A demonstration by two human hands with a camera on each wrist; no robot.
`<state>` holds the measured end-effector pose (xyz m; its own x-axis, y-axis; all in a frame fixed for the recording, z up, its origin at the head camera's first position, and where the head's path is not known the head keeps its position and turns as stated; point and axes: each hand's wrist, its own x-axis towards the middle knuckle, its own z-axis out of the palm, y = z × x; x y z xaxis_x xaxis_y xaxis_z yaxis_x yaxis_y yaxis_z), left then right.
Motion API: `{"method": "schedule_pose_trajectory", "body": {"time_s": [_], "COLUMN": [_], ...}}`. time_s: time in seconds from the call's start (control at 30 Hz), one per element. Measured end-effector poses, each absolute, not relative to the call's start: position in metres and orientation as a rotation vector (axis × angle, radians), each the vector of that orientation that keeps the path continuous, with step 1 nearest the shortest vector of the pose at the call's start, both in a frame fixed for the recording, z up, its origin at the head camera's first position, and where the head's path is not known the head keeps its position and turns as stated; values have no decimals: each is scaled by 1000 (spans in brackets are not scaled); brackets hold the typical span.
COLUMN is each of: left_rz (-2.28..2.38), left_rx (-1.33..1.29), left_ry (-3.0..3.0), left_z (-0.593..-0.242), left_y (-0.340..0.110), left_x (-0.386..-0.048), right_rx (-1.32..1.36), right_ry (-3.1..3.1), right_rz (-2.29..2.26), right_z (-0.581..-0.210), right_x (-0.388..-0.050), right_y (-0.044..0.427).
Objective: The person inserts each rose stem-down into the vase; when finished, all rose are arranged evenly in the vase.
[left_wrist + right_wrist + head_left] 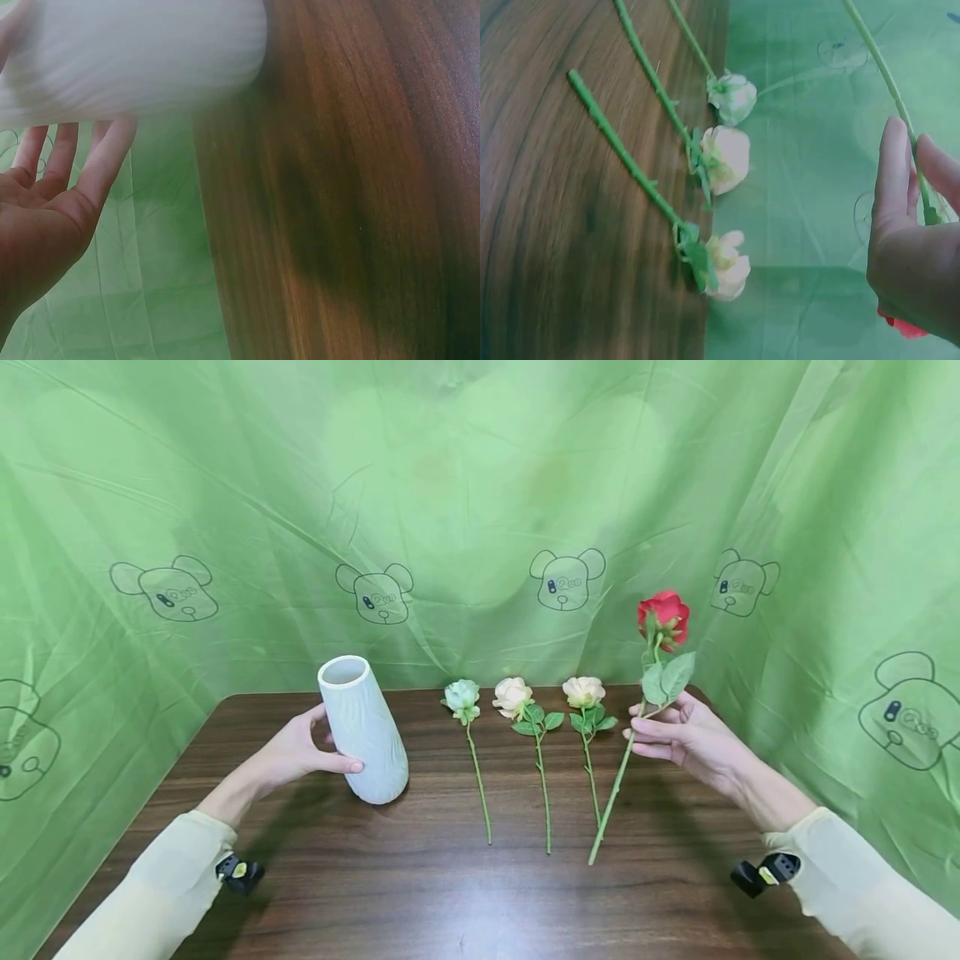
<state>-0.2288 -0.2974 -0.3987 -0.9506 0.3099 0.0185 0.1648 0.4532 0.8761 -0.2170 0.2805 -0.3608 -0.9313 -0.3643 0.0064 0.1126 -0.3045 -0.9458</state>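
Note:
A white ribbed vase [367, 735] leans with its mouth toward the upper left; my left hand [303, 747] grips its left side, thumb across the front. The left wrist view shows the fingers of that hand [52, 210] against the vase [135, 60]. My right hand [697, 743] pinches the stem of a red rose [663, 618], bloom up and stem slanting down to the left. In the right wrist view the hand [919, 247] holds the green stem [881, 64] between thumb and fingers, and a bit of the red bloom [906, 327] shows below.
On the brown wooden table [450, 893] lie a pale green flower [462, 696], a cream flower [513, 696] and a peach flower [584, 692], side by side with blooms toward the back edge. Green curtain [465, 527] with bear drawings hangs behind and at both sides.

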Motion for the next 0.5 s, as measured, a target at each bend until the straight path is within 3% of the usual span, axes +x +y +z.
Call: {"method": "schedule_pose_trajectory", "body": {"time_s": [0.5], "left_rz": [1549], "left_rx": [441], "left_ry": [2512], "left_z": [-399], "left_y": [-297], "left_x": [-229], "right_rx": [-445], "right_ry": [1613], "right_rz": [-2296], "right_z": [-342], "right_x": [-210], "right_y": [246]}}
